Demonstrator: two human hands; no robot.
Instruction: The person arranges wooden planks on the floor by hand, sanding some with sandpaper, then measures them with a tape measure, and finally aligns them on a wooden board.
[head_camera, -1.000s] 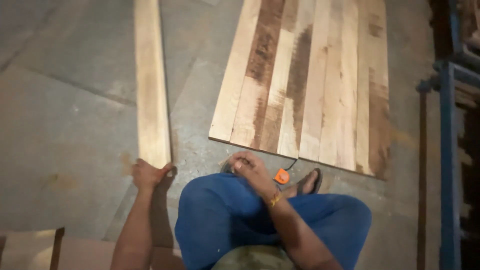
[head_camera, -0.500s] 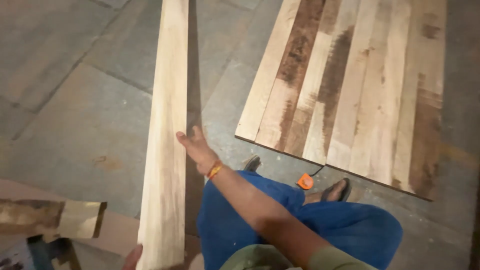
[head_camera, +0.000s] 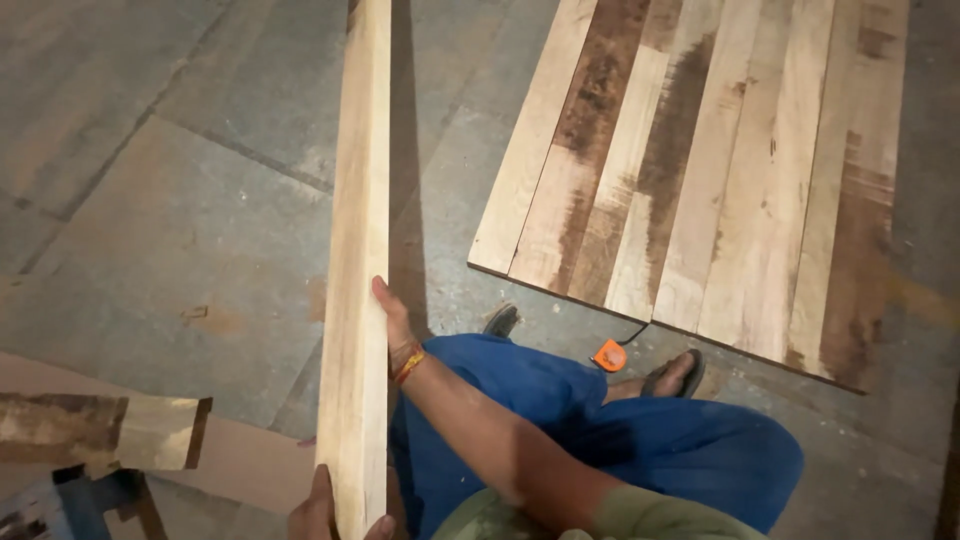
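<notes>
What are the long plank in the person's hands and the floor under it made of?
Plank: pale bare wood, by its grain, apparently unvarnished and matt. Floor: grey stone or concrete slabs, judging by the joints and dull, stained surface; which one is unclear.

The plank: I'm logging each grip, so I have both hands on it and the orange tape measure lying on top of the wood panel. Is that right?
Not quite. The head view shows the orange tape measure on the floor beside the wood panel, not on top of it. The rest stands: the left hand grips the plank at its near end, the right hand rests on its edge.
</notes>
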